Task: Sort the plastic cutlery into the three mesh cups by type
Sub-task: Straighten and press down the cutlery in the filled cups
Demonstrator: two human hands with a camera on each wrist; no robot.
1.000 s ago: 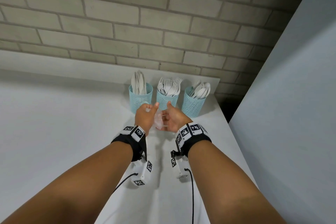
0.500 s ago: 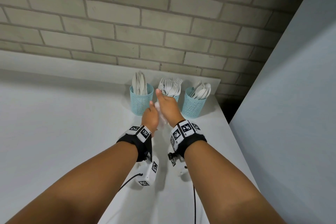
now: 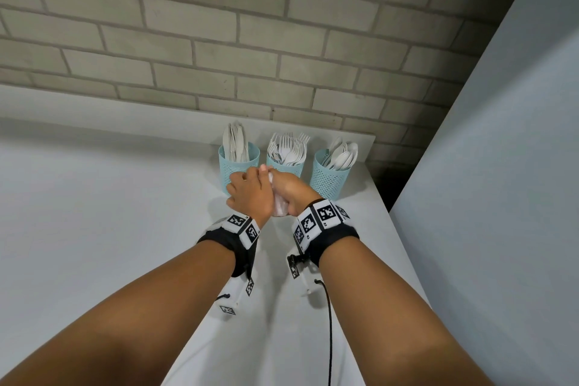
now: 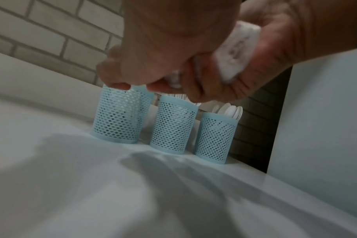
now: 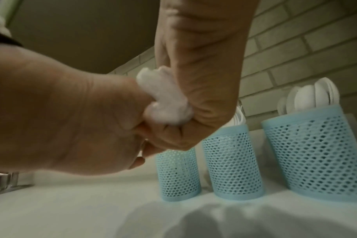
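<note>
Both hands have closed together since a second ago, when they were apart with thumbs raised. Left hand [image 3: 250,194] now lies against the right hand [image 3: 291,194], just in front of the middle mesh cup [image 3: 283,171]. A crumpled white wad [image 5: 165,99], possibly plastic wrap or tissue, is squeezed between them; each hand's grip is curled tight round it.

Sorted cutlery stands in three pale blue cups in a row: knives [image 3: 235,141] in the cup left of the middle one [image 3: 239,166], forks [image 3: 289,147] in the middle cup, spoons [image 3: 343,153] in the cup to its right [image 3: 329,178].

Right of the spoon cup the tabletop [image 3: 94,229] ends at an edge close by, with a dark gap before a grey panel [image 3: 501,197]. Behind the cups runs a low ledge under a brick wall [image 3: 250,25]. Left of the middle cup the tabletop spreads wide.

Wrist bands [image 3: 319,219] carry black-and-white square code markers; no readable lettering shows.
</note>
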